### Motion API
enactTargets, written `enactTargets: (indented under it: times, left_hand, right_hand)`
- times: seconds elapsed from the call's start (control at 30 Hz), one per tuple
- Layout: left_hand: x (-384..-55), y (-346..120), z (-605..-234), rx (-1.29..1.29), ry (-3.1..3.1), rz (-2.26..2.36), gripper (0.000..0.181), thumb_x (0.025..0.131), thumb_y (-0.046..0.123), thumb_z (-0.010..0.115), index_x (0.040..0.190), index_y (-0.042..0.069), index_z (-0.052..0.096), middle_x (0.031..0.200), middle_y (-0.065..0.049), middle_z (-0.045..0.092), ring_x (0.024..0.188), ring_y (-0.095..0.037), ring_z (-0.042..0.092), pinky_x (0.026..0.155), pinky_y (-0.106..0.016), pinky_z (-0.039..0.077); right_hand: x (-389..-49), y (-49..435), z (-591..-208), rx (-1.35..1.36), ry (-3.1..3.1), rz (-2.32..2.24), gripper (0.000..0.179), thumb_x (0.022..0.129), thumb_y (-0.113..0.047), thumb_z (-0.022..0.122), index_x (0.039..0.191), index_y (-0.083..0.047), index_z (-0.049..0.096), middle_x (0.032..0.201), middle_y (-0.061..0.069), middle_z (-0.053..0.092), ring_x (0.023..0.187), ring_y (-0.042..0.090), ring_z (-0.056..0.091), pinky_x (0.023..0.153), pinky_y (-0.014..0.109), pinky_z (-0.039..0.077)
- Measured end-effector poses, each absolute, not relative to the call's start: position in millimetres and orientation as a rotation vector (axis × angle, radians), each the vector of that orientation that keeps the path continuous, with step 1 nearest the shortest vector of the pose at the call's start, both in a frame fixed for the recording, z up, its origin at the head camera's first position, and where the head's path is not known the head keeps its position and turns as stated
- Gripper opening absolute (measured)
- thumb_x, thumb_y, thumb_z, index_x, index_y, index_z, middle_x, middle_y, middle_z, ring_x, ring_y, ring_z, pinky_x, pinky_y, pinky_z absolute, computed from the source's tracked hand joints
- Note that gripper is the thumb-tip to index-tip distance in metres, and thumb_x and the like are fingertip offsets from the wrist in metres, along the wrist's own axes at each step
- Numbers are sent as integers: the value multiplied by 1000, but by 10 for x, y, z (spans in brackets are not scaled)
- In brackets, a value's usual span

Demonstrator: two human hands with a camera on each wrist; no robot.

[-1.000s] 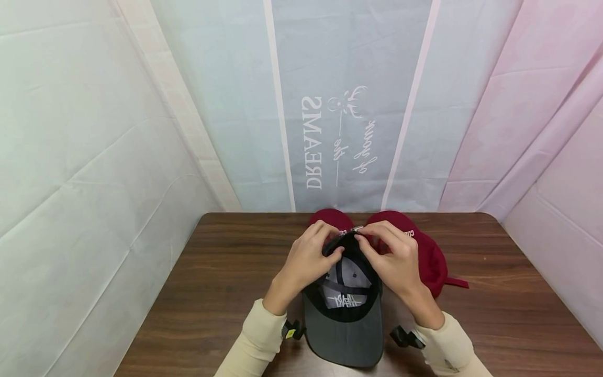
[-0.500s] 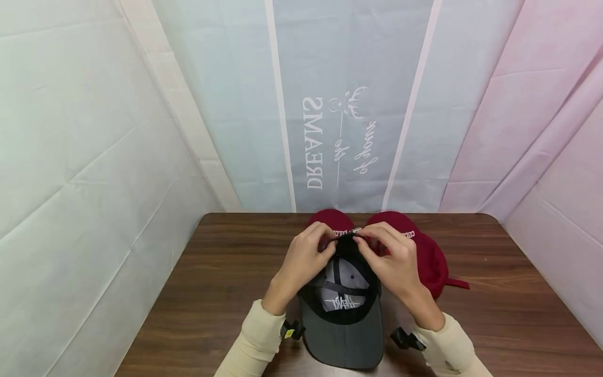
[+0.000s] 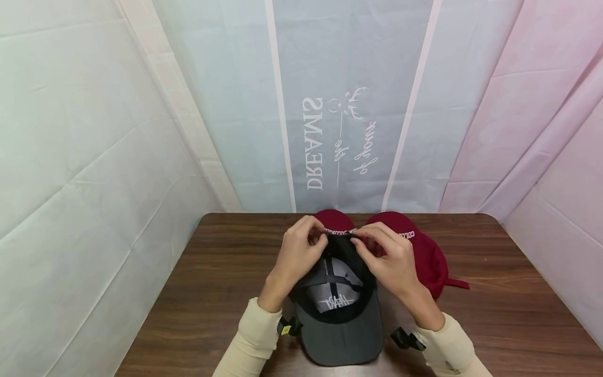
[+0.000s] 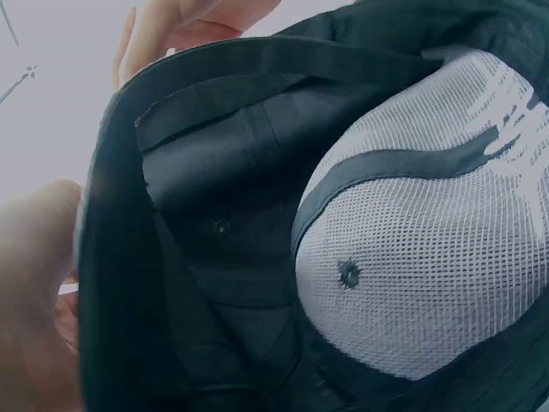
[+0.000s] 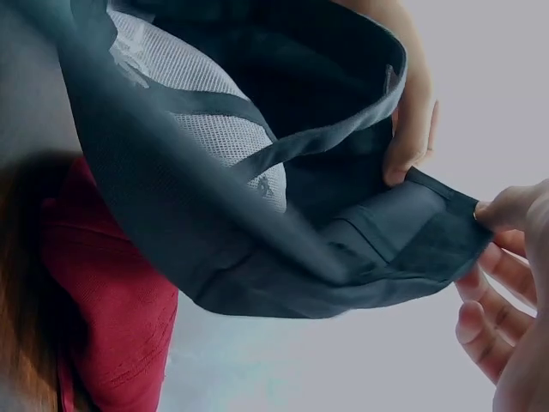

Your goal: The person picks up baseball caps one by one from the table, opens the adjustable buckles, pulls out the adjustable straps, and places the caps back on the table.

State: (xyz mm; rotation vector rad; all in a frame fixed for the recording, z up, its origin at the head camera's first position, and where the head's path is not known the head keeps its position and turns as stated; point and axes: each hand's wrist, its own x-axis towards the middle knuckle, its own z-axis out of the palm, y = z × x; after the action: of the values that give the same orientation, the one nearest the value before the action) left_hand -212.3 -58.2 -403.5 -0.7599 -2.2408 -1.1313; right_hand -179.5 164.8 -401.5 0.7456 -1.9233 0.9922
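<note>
A dark grey baseball cap point(image 3: 341, 335) is tipped with its inside facing me and its brim toward me. Whitish mesh lining point(image 4: 412, 257) and dark seam tape show inside it. My left hand point(image 3: 297, 255) pinches the back edge of the cap on the left. On the right, my right hand point(image 3: 393, 259) pinches the same back edge near a small metal buckle point(image 3: 351, 231). In the right wrist view the strap end stretches between the thumb and fingers of both hands.
Two dark red caps with white lettering, a left cap point(image 3: 333, 218) and a right cap point(image 3: 431, 259), lie behind the grey cap on the brown wooden table point(image 3: 226, 262). A red strap point(image 3: 457, 283) sticks out rightward. A printed cloth backdrop point(image 3: 348, 63) stands behind.
My left hand has slid left along the cap's back edge, away from the right hand, and the cap has tilted and shifted slightly left. My right hand has barely moved.
</note>
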Motion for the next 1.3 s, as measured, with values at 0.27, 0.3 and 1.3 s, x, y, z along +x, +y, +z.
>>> enactTargets:
  times: [0.27,0.3,1.3]
  left_hand:
    - [-2137,-665,-3986,-688,-2214,-1164,6,92,3,66,97,6,70,91,-5,68,73,-14,63,66,-25,55]
    - [-2138,-675,-3981,-676,-2209,-1166,6,92,2,67,96,6,70,91,-5,68,73,-14,63,66,-25,55]
    - [-2124,-1018,-3824,-548,-2053,-1191,8,92,-2,68,97,4,71,88,-10,68,72,-18,65,63,-30,56]
  right_hand:
    - [-1809,1656,-4023,792,-1959,943,28,79,-2,86,105,-12,81,99,1,76,59,6,53,53,19,48]
    - [-1808,1658,-4028,797,-1969,936,29,79,-3,87,106,-12,81,99,1,76,59,6,53,53,19,48]
    - [-1729,1666,-4138,711,-2387,773,29,81,-25,91,106,-23,75,93,-8,69,63,2,54,54,19,47]
